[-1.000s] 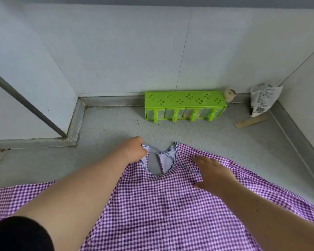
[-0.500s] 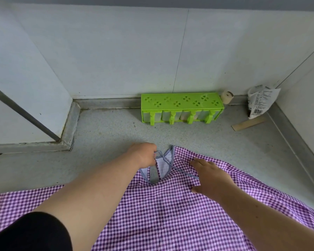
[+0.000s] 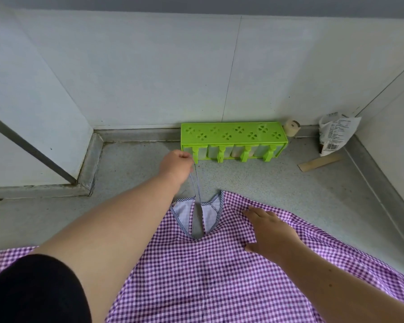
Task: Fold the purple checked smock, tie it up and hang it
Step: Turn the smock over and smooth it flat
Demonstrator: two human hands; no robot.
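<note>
Purple-and-white checked cotton smock (image 3: 219,276) — lay spread flat on the speckled grey floor (image 3: 278,183), covering the near part of it and running off the bottom, left and right edges of the view. Its rounded neckline, bound in a dark-and-white striped trim, showed a pale lining and a slit opening. Two thin striped tie strings (image 3: 195,183) rose from the neckline, drawn taut.

Left hand (image 3: 176,165) — arm stretched forward over the smock, black short sleeve (image 3: 33,292) at the shoulder; fingers curled closed, pinching the upper ends of the tie strings and holding them lifted above the floor, just in front of the green box.

Right hand (image 3: 272,231) — lay palm down on the checked cloth just right of the neckline, fingers straight and slightly spread, pressing the fabric flat.

Orientation — the neckline pointed toward the far wall, the body of the garment running back toward the person; the sleeves or sides reached out left and right.

Other items at the far edge of the floor: a bright green plastic box (image 3: 233,142) with clover-shaped cut-outs, against the wall; a small beige roll (image 3: 292,128) touching its right end; a crumpled white printed bag (image 3: 336,134) in the far right corner; a flat brown cardboard strip (image 3: 320,162) just before the bag.
</note>
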